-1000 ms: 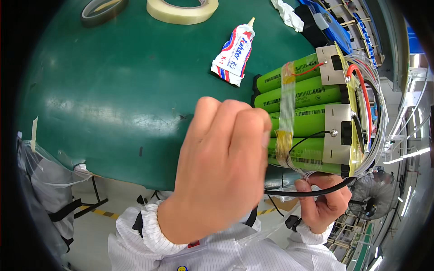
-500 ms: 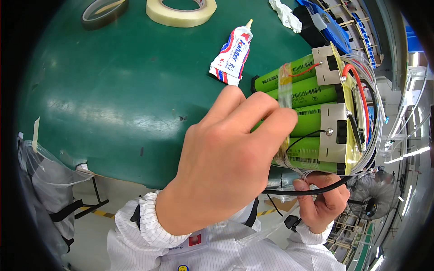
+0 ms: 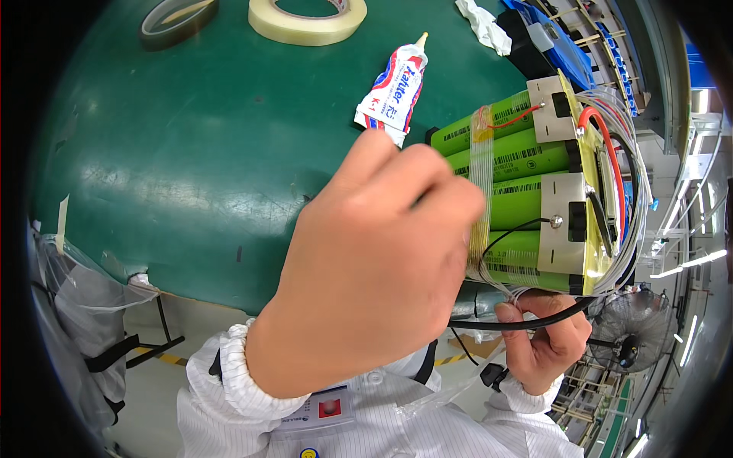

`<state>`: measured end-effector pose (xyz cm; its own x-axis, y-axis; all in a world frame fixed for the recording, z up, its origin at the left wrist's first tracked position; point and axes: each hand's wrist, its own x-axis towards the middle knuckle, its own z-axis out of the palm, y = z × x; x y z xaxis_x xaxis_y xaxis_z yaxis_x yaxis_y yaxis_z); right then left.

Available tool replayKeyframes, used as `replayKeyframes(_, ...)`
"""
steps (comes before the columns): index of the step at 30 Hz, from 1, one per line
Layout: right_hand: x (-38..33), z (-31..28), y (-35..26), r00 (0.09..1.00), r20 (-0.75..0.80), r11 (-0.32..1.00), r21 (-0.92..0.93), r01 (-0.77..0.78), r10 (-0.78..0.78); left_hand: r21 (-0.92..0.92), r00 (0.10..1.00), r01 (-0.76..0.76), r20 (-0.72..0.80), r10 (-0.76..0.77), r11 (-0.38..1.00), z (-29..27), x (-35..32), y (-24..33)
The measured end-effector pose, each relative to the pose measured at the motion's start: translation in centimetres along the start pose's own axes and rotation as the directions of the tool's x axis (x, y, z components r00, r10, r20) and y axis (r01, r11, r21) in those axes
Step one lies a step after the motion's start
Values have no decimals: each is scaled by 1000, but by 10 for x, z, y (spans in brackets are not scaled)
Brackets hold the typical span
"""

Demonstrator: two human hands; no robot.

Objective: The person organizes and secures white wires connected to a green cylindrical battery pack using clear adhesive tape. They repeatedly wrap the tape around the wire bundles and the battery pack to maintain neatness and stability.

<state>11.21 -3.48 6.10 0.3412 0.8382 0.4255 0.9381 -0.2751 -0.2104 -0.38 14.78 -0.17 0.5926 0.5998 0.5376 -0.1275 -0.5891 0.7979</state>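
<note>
A battery pack of green cylindrical cells with metal tabs, red, white and black wires and a band of clear tape sits at the right of the green table. My left hand is raised close to the camera and grips the pack's left side, fingers pressed against the taped cells. My right hand is below the pack, pinching a black cable and thin white wires at the pack's lower edge.
A red, white and blue glue tube lies just left of the pack. A roll of clear tape and a darker roll lie at the table's far edge, with a white rag and blue tray nearby. A fan stands on the floor.
My left hand has shifted slightly right and curled tighter onto the pack's taped side. The right hand stays under the pack on the cable.
</note>
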Motion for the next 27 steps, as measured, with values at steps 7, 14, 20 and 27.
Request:
replayKeyframes(7,1,-2,0,1000,27,1000,15,9,-9,-455,788,616,374,-489,644,-4,8,2)
replayKeyframes(14,1,0,2,999,31,998,53,-22,20,-356,440,897,659,-610,263,-10,34,2)
replayKeyframes(20,1,-2,2,999,34,997,65,-43,41,-371,462,886,649,-605,279,-3,40,3)
replayKeyframes(27,-1,-2,3,998,34,996,70,-53,51,-408,503,863,631,-591,298,-2,37,-1)
